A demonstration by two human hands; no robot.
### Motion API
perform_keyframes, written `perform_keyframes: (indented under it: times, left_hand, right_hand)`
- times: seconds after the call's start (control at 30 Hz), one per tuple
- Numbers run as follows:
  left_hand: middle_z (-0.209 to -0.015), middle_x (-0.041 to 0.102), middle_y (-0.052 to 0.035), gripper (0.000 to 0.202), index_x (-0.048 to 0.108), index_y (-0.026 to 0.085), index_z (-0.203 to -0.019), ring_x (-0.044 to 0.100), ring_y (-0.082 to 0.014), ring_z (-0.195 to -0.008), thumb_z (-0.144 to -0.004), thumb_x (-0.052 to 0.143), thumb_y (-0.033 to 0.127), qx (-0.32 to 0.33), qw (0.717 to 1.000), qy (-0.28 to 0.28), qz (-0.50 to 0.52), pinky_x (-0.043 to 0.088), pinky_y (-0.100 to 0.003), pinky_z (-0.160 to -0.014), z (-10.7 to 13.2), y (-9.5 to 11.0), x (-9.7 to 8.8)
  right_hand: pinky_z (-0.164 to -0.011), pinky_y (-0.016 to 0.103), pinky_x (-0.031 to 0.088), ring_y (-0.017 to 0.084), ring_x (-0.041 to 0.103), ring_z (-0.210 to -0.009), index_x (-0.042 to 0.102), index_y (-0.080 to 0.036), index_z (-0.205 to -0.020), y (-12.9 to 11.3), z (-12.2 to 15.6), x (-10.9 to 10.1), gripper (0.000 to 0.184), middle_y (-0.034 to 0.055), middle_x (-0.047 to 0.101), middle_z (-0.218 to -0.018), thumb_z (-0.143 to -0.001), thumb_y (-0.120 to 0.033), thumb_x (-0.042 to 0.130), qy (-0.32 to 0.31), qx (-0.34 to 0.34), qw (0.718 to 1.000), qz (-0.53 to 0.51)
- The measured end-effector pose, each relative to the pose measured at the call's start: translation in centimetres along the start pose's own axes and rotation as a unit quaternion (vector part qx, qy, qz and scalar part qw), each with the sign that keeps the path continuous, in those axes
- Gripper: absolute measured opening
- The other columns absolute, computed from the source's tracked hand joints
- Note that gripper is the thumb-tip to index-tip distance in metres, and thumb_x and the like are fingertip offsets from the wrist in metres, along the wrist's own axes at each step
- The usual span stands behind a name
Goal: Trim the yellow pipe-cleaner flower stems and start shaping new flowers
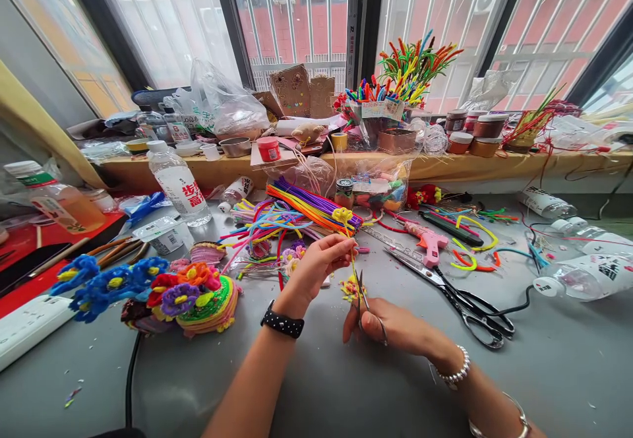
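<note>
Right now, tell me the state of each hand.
Left hand: closed, pinching a thin yellow fuzzy pipe cleaner.
Right hand: closed around small silver metal scissors.

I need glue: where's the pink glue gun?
Head view, right of centre: the pink glue gun lies on the table, just behind the large scissors.

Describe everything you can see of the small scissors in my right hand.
The small scissors are slim, seemingly bare metal, with thin loop handles. The right hand grips them by the loops, blades pointing up and away, nearly together, beside the yellow stem pinched in the left hand. They are held just above the grey table, next to a heap of yellow and pink trimmings.
</note>
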State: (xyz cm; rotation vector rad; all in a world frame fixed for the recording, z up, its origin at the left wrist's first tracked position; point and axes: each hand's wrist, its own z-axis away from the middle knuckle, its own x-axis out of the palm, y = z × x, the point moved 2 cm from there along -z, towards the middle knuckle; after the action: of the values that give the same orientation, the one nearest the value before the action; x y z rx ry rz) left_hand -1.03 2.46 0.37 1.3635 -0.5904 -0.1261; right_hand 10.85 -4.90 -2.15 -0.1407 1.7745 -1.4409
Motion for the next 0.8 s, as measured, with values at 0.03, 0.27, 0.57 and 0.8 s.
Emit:
perform_keyframes:
  times: [0.03, 0.27, 0.57, 0.8]
  left_hand:
    - [-0.063, 0.053, 0.0018, 0.019, 0.057, 0.013, -0.067, 0.046, -0.0039, -0.056, -0.061, 0.064, 0.03, -0.001, 1.0, -0.004, -0.001, 0.036, -0.016, -0.056, 0.01, -0.04, 0.09]
    - [-0.063, 0.054, 0.0008, 0.022, 0.058, 0.013, -0.068, 0.045, -0.0044, -0.055, -0.059, 0.065, 0.031, -0.018, 1.0, -0.005, 0.002, 0.036, -0.017, -0.056, 0.02, -0.53, 0.66]
    - [-0.062, 0.054, 0.0018, 0.02, 0.057, 0.013, -0.066, 0.045, -0.0034, -0.055, -0.059, 0.064, 0.031, -0.011, 1.0, 0.003, 0.003, 0.036, -0.016, -0.056, -0.18, -0.63, 0.38]
    - [-0.061, 0.053, 0.0024, 0.016, 0.058, 0.013, -0.067, 0.045, -0.0028, -0.055, -0.063, 0.062, 0.029, 0.0, 1.0, -0.014, 0.007, 0.035, -0.015, -0.055, -0.21, -0.83, 0.45]
  right_hand:
    - [-0.053, 0.022, 0.034, 0.011, 0.043, -0.057, 0.062, -0.012, -0.08, -0.05, 0.0, 0.02, 0.077, 0.0026, 0.049, -0.065, -0.072, -0.066, 0.008, -0.002, -0.004, 1.0, 0.0]
    - [-0.056, 0.022, 0.035, 0.012, 0.044, -0.062, 0.063, -0.012, -0.074, 0.04, 0.05, 0.19, 0.075, 0.0035, 0.051, -0.069, -0.073, -0.065, 0.009, -0.015, -0.033, 0.999, -0.021]
    - [-0.053, 0.021, 0.035, 0.011, 0.044, -0.058, 0.063, -0.01, -0.072, 0.36, -0.11, 0.21, 0.074, 0.0035, 0.051, -0.065, -0.072, -0.066, 0.013, -0.035, -0.038, 0.997, -0.058]
    - [-0.046, 0.02, 0.031, 0.009, 0.043, -0.051, 0.061, -0.01, -0.061, 0.4, -0.14, 0.39, 0.07, 0.0009, 0.046, -0.054, -0.072, -0.066, 0.019, -0.021, -0.01, 0.997, -0.08]
